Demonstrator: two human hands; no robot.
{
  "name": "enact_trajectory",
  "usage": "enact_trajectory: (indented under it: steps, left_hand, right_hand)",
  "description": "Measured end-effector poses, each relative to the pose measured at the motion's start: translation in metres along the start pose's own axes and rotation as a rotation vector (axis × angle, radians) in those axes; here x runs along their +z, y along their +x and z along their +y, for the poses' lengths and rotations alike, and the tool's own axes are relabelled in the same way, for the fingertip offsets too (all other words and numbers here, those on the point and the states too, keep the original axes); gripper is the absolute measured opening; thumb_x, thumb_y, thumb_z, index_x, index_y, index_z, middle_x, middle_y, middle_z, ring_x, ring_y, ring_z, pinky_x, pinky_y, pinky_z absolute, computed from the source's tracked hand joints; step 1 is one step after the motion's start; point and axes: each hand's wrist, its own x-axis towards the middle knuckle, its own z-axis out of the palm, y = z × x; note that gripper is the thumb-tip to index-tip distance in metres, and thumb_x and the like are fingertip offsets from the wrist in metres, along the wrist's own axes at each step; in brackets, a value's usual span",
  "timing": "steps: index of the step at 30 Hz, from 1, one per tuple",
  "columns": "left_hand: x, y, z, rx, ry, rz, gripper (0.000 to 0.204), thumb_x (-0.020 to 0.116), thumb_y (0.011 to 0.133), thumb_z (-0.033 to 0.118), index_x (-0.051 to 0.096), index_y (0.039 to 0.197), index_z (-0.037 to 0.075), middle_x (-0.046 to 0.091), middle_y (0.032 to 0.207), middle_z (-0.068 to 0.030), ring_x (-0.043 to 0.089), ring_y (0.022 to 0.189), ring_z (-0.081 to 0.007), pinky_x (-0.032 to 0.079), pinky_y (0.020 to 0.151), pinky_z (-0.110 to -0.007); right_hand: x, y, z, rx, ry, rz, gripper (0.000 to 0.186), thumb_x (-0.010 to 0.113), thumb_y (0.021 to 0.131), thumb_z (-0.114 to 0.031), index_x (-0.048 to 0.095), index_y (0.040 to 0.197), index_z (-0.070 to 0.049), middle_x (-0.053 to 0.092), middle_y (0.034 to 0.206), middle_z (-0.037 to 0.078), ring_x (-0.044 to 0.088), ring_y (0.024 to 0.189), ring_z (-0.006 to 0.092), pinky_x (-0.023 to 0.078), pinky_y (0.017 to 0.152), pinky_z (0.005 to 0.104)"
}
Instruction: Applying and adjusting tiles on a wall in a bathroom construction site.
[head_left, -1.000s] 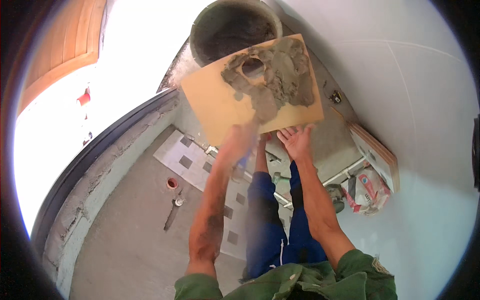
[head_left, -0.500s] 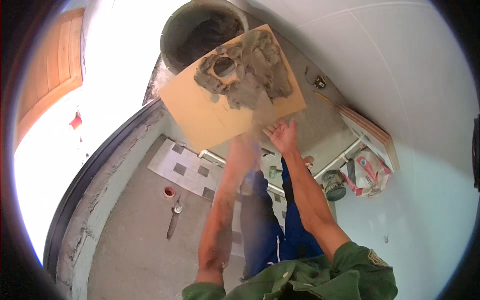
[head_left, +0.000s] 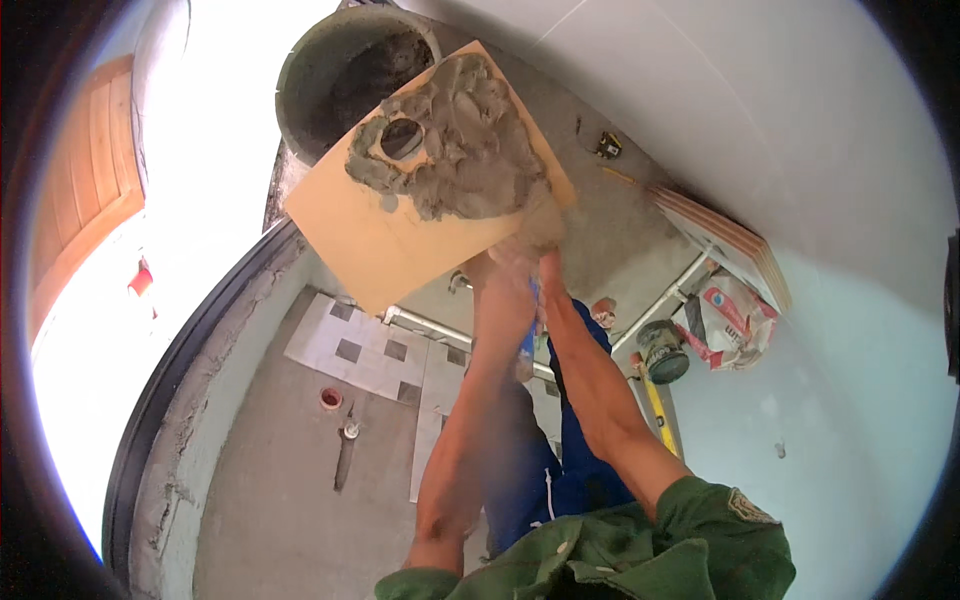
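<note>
A yellowish tile (head_left: 370, 245) lies on the floor ahead, its upper part covered with wet grey mortar (head_left: 480, 150) around a round hole (head_left: 402, 139). My left hand (head_left: 508, 290), smeared by motion, is closed on what looks like a trowel. The blurred trowel blade (head_left: 541, 224) reaches the tile's lower right edge, and a blue part (head_left: 531, 320) shows just below the hand. Close beside it, by the blade, is my right hand (head_left: 547, 270). Its fingers are blurred and partly hidden, so their grip cannot be made out.
A round bucket (head_left: 300, 75) with mortar inside stands behind the tile. To the right are a tape measure (head_left: 608, 146), stacked tiles (head_left: 725, 235), a bag (head_left: 735, 325), a dark can (head_left: 662, 352) and a yellow level (head_left: 658, 408). White pipe (head_left: 430, 322) and patterned tiles (head_left: 325, 345) lie nearer.
My right hand, earlier open with palm up, has moved in beside the left hand and the trowel blade. The whole view has shifted, bringing the yellow level into sight.
</note>
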Motion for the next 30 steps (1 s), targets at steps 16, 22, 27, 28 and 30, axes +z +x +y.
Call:
enact_trajectory:
  steps: [16,22,27,28,30]
  left_hand:
    - [0.021,-0.025,0.038,-0.213,-0.225,-0.071,0.047,0.039,0.099,0.032,0.052,0.113,-0.011,0.063,0.097,-0.0286,0.061,0.096,-0.0399,0.047,0.077,-0.048]
    - [-0.022,0.014,0.031,0.533,0.936,-0.120,0.022,0.050,0.087,0.014,0.054,0.097,-0.006,0.061,0.089,-0.0291,0.058,0.089,-0.0507,0.047,0.074,-0.055]
    - [-0.023,0.017,0.025,0.462,0.839,-0.219,0.015,0.050,0.085,0.009,0.055,0.093,-0.003,0.061,0.085,-0.0267,0.061,0.082,-0.0464,0.048,0.069,-0.053]
    - [-0.020,0.009,0.021,0.458,0.766,-0.173,0.015,0.049,0.086,0.009,0.055,0.092,-0.003,0.061,0.085,-0.0269,0.061,0.082,-0.0456,0.049,0.069,-0.052]
    - [-0.016,-0.002,0.011,0.476,0.627,-0.110,0.016,0.048,0.087,0.010,0.056,0.092,-0.003,0.062,0.086,-0.0271,0.062,0.083,-0.0447,0.049,0.070,-0.051]
  right_hand:
    - [0.018,0.007,-0.007,0.150,0.524,-0.010,0.041,0.041,0.101,-0.043,0.056,0.115,-0.007,0.064,0.100,0.002,0.059,0.073,0.0189,0.051,0.064,0.0337]
    - [0.020,-0.004,-0.010,0.227,0.618,-0.086,0.038,0.044,0.100,-0.043,0.057,0.112,-0.009,0.064,0.098,0.003,0.059,0.079,0.0186,0.048,0.070,0.0319]
    - [0.022,-0.003,-0.007,0.013,0.256,0.034,0.039,0.056,0.094,-0.039,0.059,0.112,-0.005,0.066,0.105,0.004,0.061,0.102,0.0239,0.046,0.084,0.0349]
    - [0.022,-0.004,-0.005,-0.200,-0.007,0.050,0.040,0.059,0.092,-0.038,0.059,0.114,-0.004,0.065,0.108,0.004,0.060,0.103,0.0249,0.046,0.084,0.0361]
    - [0.019,-0.004,-0.001,-0.489,-0.445,-0.019,0.044,0.060,0.091,-0.037,0.057,0.117,-0.002,0.064,0.113,0.006,0.059,0.105,0.0267,0.046,0.086,0.0383]
